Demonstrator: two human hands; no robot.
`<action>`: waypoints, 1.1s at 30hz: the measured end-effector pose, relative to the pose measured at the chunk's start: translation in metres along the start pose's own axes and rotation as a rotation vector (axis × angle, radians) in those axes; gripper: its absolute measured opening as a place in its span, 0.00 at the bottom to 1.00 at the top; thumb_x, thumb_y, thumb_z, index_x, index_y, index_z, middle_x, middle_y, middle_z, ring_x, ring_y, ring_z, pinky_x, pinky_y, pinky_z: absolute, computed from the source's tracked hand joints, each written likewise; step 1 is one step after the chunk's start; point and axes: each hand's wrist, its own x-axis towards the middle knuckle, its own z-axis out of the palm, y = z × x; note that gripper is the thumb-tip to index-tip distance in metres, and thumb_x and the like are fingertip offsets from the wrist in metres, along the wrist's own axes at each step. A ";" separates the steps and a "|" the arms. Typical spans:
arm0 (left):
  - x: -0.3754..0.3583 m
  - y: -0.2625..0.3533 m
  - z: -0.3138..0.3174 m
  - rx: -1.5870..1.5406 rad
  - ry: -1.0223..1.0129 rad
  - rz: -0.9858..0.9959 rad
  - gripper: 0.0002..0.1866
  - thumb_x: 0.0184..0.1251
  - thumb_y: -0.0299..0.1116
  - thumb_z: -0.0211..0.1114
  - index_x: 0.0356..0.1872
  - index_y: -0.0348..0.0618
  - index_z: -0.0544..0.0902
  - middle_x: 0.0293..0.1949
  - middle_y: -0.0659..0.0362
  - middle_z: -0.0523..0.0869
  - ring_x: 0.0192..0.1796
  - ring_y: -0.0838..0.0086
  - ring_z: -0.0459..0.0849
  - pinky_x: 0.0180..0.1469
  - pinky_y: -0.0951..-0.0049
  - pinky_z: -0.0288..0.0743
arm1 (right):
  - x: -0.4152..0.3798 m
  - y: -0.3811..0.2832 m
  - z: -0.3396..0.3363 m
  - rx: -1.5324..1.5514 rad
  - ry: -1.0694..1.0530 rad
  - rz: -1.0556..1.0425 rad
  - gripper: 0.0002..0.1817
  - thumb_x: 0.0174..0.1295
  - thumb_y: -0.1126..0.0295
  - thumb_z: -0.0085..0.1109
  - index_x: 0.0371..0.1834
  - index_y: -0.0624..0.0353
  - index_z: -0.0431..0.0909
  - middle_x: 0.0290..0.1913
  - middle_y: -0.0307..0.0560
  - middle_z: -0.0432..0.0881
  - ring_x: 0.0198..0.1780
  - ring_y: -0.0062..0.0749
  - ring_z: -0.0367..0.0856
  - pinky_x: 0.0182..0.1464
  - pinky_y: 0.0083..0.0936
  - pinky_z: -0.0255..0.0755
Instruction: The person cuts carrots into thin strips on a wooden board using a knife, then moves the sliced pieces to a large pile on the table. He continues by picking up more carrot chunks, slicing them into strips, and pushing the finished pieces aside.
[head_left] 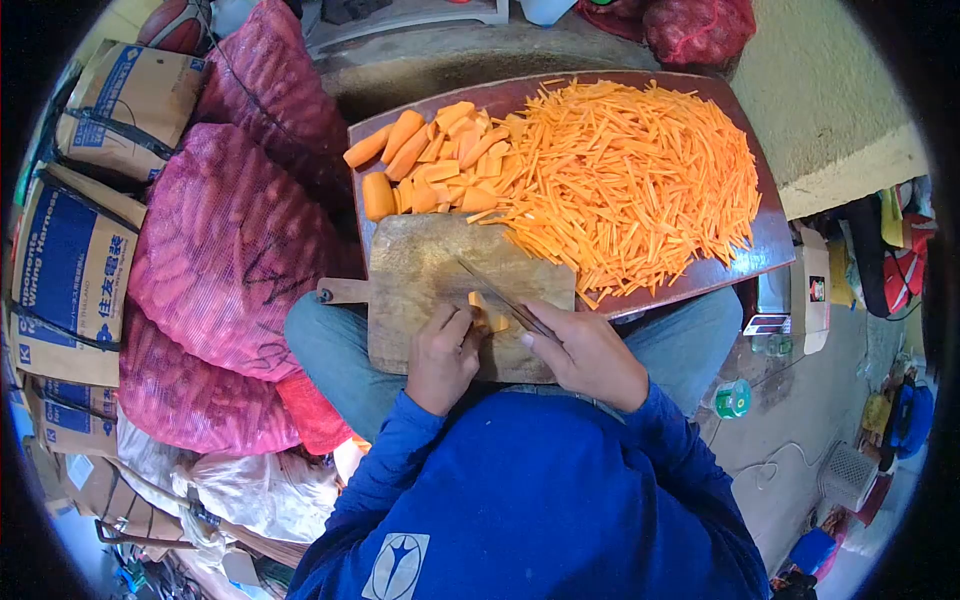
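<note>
My right hand (588,352) is wrapped round the handle of a knife (497,292), whose blade slants up and left over a worn wooden cutting board (415,260). Against the blade's near side lies a small carrot piece (488,313), pinched in the bent fingers of my left hand (443,352). The board rests across my lap and meets the edge of a low table. Just beyond it, on the table's left part, sit peeled carrot chunks (440,165). A large heap of carrot sticks (635,180) spreads over the middle and right.
Full red mesh sacks (225,250) crowd the left side, beside stacked cardboard boxes (75,270). The dark red low table (735,275) stands in front of me. To the right, a green-labelled container (733,399) is on the floor near an open carton (812,290).
</note>
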 end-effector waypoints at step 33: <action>-0.006 -0.022 0.014 0.151 0.090 0.313 0.17 0.60 0.29 0.78 0.51 0.40 0.89 0.41 0.53 0.83 0.39 0.55 0.83 0.41 0.54 0.76 | -0.006 -0.022 0.023 -0.186 -0.211 0.116 0.26 0.81 0.63 0.60 0.75 0.64 0.69 0.43 0.70 0.90 0.43 0.70 0.90 0.41 0.60 0.84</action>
